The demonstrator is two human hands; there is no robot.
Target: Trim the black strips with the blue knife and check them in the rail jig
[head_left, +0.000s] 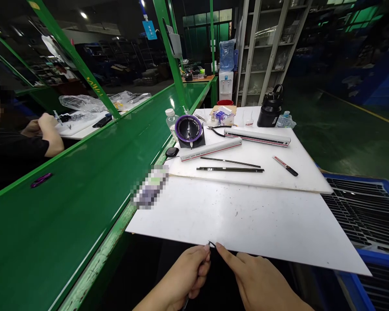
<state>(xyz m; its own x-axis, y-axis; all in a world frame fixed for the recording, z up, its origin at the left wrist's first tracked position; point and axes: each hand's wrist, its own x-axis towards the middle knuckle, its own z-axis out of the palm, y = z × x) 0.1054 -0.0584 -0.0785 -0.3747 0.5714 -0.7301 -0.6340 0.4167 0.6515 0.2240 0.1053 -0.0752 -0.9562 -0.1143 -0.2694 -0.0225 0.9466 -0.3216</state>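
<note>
From my remote view, the small dark strip [212, 244] sits at the near edge of the white tabletop [262, 224]. It could drop off that edge into the dark space below, I judge, if the pinch slackened, or bend if the fingertip pressed too hard. It looks thin and black, with a bent tip; I can't tell its full length, as most of it may be hidden in the fist.

My left hand [194, 265] pinches it between thumb and forefinger, other fingers curled. My right hand [256, 272] points its forefinger at the tip, apparently touching — whether it grips anything, I cannot tell. Farther out, on the white foam sheet [304, 172], lie dark bars [230, 169], a cutter knife [285, 166] and two model train cars [210, 149] — well apart from both hands.
</note>
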